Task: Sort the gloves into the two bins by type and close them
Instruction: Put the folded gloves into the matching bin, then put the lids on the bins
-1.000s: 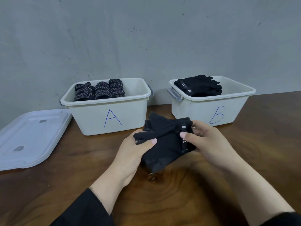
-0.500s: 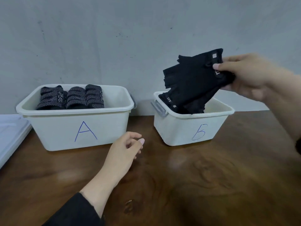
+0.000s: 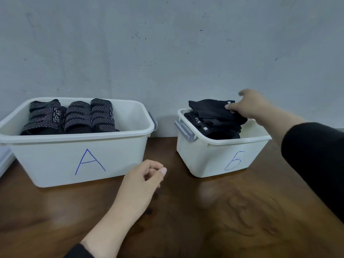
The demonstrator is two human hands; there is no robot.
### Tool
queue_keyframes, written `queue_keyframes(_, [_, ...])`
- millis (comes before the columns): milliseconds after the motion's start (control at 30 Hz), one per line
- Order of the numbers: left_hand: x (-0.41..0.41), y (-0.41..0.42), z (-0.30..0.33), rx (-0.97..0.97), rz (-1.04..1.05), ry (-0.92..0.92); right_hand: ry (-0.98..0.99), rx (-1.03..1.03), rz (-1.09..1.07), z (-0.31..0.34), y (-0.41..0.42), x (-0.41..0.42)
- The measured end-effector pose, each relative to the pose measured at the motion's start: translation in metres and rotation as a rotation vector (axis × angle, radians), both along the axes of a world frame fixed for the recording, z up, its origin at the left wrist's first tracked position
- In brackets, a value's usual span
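Note:
Two white bins stand against the wall. Bin A [image 3: 55,161] on the left holds three rolled black gloves with white dotted pattern [image 3: 72,116]. Bin B [image 3: 210,157] on the right holds a stack of plain black gloves [image 3: 214,118]. My right hand [image 3: 251,107] reaches over bin B and pinches the right end of the top black glove, which lies on the stack. My left hand [image 3: 143,179] rests on the wooden table in front of the gap between the bins, fingers loosely curled, holding nothing.
A white lid [image 3: 4,159] shows only as a sliver at the far left edge. The bins have grey latch handles [image 3: 184,131]. A grey wall rises right behind the bins. The brown wooden table [image 3: 204,220] spreads out in front.
My right hand lifted the black glove from the table, carried it over bin B and lowered it onto the stack. My left hand let go and settled on the table.

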State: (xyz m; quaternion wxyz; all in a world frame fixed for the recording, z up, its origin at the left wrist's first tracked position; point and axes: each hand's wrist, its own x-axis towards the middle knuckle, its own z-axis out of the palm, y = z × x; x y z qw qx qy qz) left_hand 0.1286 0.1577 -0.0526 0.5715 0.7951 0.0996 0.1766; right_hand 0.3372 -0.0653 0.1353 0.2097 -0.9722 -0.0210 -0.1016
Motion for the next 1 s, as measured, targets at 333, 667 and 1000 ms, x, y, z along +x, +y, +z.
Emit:
queue_keyframes(333, [0.000,0.000,-0.001,-0.007,-0.002,0.009,0.165,-0.316,0.458,-0.023,0.040,-0.034])
queue_keyframes(667, [-0.001,-0.001,0.001,-0.047,-0.011,-0.010,0.334,-0.440,0.481,-0.033,0.047,-0.031])
queue_keyframes(1000, [-0.008,0.001,0.006,0.049,0.008,-0.076,-0.178,-0.204,0.435,-0.015,0.053,-0.046])
